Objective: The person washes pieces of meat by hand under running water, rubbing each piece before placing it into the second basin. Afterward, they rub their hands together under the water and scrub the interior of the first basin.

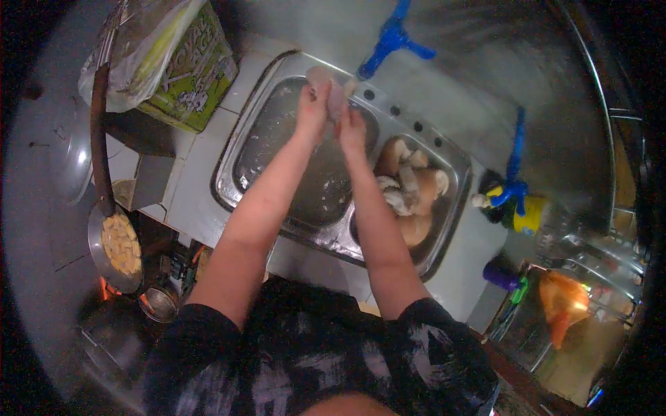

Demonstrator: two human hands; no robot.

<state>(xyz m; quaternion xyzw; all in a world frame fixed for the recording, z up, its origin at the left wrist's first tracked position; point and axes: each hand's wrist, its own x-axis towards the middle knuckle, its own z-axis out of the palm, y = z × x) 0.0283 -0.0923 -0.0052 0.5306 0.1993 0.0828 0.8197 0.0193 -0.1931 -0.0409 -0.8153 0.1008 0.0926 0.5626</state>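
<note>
1. Pale pink piece (337,101), over the far side of the left basin (267,142); I see my left hand (313,109) and right hand (351,129) together, gripping it.
2. Right basin (445,232): heaped tan-and-whitish pieces (416,182).
3. Frying pan (94,239): yellow chunks (122,244).

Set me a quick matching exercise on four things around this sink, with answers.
1. Pale pink piece
2. Frying pan
3. Tap behind the sink
4. Box

A. Blue
B. Green, with lettering
C. Held in left hand and right hand
D. Holding yellowish food pieces

Pairs: 1-C; 2-D; 3-A; 4-B
</note>
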